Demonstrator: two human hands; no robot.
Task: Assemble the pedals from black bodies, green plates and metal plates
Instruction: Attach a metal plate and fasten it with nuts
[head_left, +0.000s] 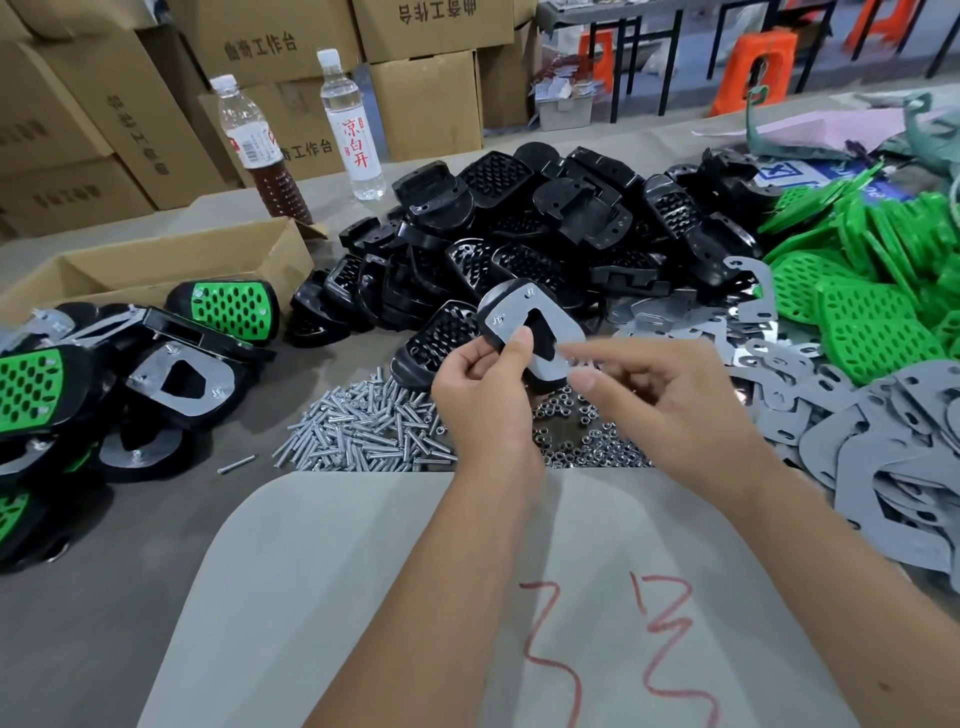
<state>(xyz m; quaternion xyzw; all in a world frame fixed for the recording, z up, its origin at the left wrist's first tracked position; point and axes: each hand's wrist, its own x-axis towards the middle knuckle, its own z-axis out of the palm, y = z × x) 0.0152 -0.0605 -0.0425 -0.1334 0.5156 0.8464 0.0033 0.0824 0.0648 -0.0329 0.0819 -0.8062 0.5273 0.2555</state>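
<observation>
The left hand (485, 371) pinches a part-built pedal (524, 332) above the bench (156, 545), metal plate (550, 325) uppermost; the right hand (670, 395) extends a fingertip to its lower corner, holding nothing visible. Fastening appears under way: next, probably a nut from the pile of nuts (587, 441) beside the bolts (363, 431).

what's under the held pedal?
Below the held pedal, gripped by the left hand, lie loose nuts and, further left, a pile of screws on the table. The hand hides whatever lies right beneath it.
</observation>
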